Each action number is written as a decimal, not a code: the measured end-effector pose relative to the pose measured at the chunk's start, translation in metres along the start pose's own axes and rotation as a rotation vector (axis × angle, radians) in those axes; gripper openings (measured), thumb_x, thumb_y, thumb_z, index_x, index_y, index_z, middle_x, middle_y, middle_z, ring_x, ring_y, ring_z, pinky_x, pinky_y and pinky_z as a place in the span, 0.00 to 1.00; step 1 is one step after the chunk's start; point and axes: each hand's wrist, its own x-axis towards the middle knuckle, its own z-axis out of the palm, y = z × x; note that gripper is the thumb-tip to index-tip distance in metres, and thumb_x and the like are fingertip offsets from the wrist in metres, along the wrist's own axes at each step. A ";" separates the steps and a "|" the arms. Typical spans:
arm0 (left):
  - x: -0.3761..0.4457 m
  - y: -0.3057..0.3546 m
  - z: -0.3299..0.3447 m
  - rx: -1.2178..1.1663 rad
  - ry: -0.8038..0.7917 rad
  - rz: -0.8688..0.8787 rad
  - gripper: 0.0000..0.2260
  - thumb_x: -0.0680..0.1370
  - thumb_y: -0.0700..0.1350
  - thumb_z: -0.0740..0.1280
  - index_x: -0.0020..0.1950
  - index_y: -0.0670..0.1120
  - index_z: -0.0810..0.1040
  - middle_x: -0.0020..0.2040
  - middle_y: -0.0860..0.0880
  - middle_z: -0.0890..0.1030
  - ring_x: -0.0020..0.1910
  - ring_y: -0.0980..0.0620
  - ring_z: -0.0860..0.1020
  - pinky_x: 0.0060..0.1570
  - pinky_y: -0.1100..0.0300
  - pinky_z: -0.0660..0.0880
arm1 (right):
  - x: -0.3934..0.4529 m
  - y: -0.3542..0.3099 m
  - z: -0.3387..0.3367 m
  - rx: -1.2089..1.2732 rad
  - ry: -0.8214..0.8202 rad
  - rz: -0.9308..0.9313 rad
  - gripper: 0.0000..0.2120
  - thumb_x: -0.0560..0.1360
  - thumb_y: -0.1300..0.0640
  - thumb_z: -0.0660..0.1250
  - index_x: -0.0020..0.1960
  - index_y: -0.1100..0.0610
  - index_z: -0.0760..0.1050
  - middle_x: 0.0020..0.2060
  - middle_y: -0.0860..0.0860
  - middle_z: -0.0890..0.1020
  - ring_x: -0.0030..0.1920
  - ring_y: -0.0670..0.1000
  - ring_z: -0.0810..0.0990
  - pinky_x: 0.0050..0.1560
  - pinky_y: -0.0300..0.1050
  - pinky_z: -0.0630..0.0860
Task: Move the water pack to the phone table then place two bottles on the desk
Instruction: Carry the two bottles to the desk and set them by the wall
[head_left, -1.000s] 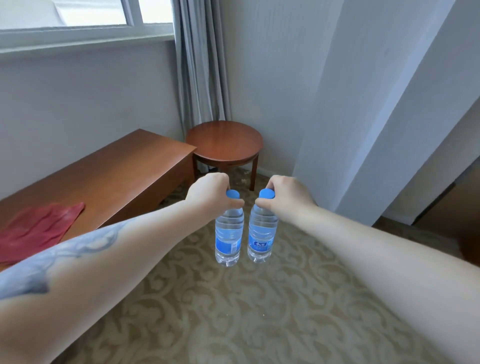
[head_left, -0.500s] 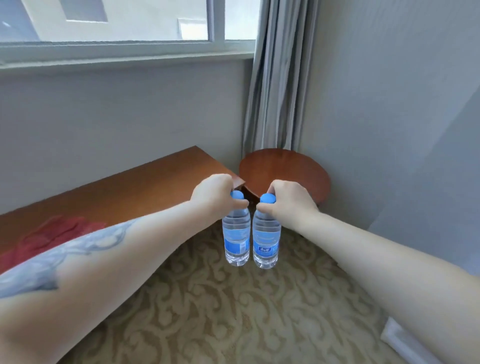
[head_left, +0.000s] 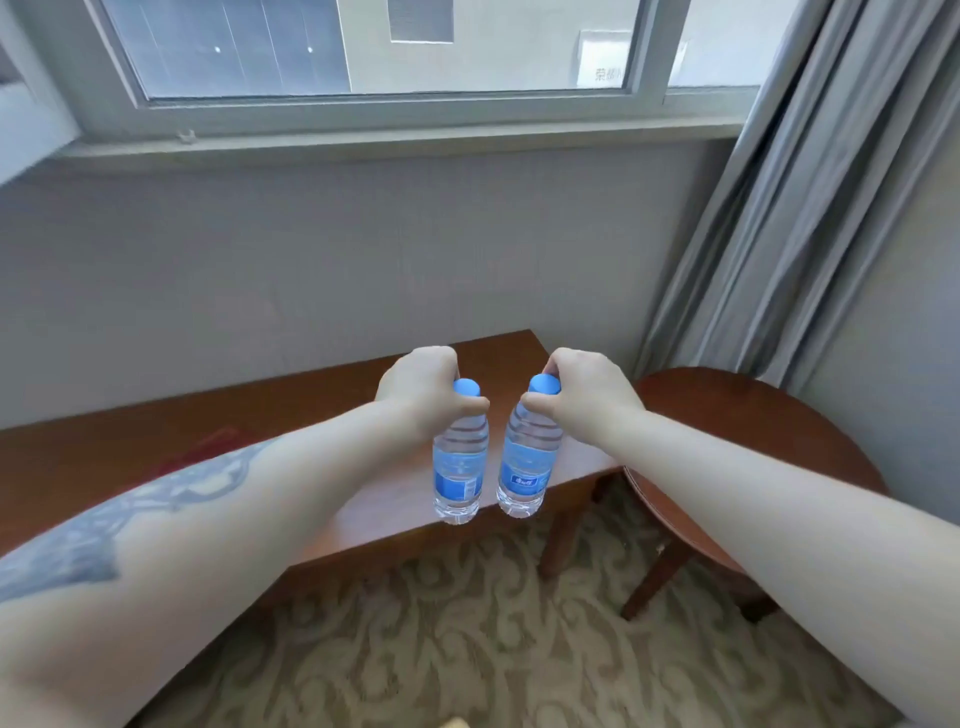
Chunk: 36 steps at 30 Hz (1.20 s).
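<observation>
Each hand pinches a bottle by its cap: left hand (head_left: 423, 387) closed on the left bottle (head_left: 460, 462), right hand (head_left: 584, 397) on the right bottle (head_left: 527, 462), both hanging over the desk's (head_left: 171, 441) front-right edge (not set down yet). Land them this near the edge and one could tip off.

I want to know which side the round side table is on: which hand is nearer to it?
Right. The right hand, gripping a bottle, is just beside the round table; the left hand is farther, over the desk.
</observation>
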 end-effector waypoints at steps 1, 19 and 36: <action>0.016 -0.006 0.001 0.009 -0.006 -0.014 0.18 0.70 0.57 0.73 0.44 0.44 0.74 0.44 0.47 0.79 0.43 0.44 0.77 0.37 0.56 0.69 | 0.018 -0.001 0.005 0.007 -0.011 -0.004 0.14 0.70 0.48 0.70 0.47 0.57 0.74 0.46 0.53 0.81 0.43 0.54 0.75 0.40 0.44 0.68; 0.248 -0.066 0.027 -0.008 0.016 -0.349 0.18 0.70 0.56 0.73 0.45 0.42 0.76 0.46 0.44 0.82 0.46 0.42 0.80 0.37 0.55 0.70 | 0.290 0.007 0.082 0.020 -0.271 -0.239 0.16 0.71 0.50 0.68 0.50 0.61 0.72 0.46 0.57 0.81 0.46 0.59 0.77 0.43 0.50 0.73; 0.378 -0.153 0.054 -0.075 0.024 -0.407 0.16 0.73 0.53 0.72 0.46 0.44 0.70 0.42 0.46 0.75 0.40 0.45 0.73 0.33 0.57 0.64 | 0.432 -0.025 0.158 0.103 -0.295 -0.190 0.16 0.73 0.53 0.68 0.55 0.62 0.73 0.48 0.60 0.81 0.45 0.59 0.78 0.41 0.50 0.75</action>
